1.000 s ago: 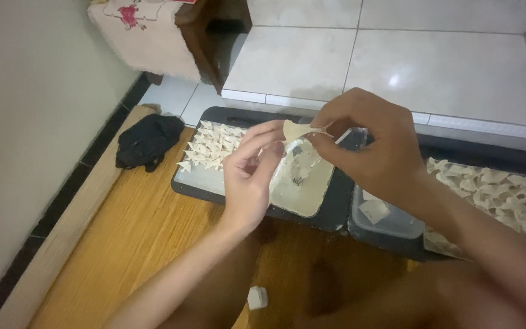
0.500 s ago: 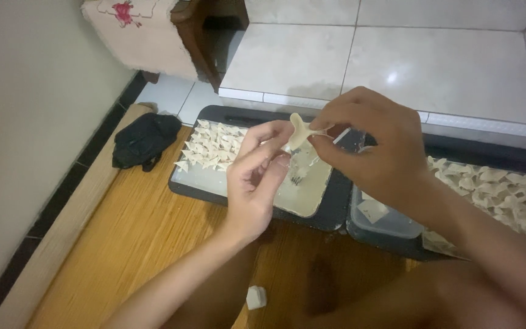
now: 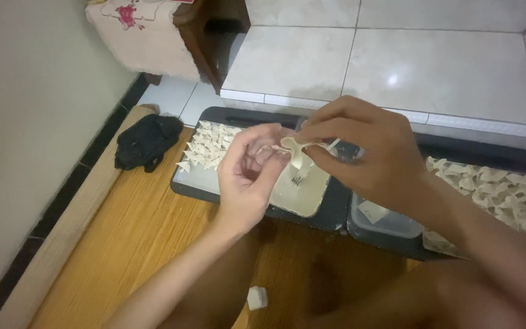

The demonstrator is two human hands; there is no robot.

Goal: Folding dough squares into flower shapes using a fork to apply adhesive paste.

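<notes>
The left hand and the right hand meet in the air over a dark tray. Both pinch one small piece of pale dough between their fingertips. The left hand's fingers are curled in, with its thumb and first fingers closed on the left end of the dough. The right hand's fingers are closed tight on the right end, and a thin white stick pokes out from under them. The dough is held up above a pale flat plate that lies in the tray. A small fork rests on that plate, just under the dough. To the left on the tray sits a pile of folded dough pieces, close to the left hand but not touching it. A clear box sits just below the right wrist. More folded pieces lie far to the right. A black cloth lies on the wooden floor near the tray's left edge. A small white block sits on the wood near the person's legs. The wall is close on the left, and a tiled step runs along behind the tray. The wood between the wall and the tray is bare.
</notes>
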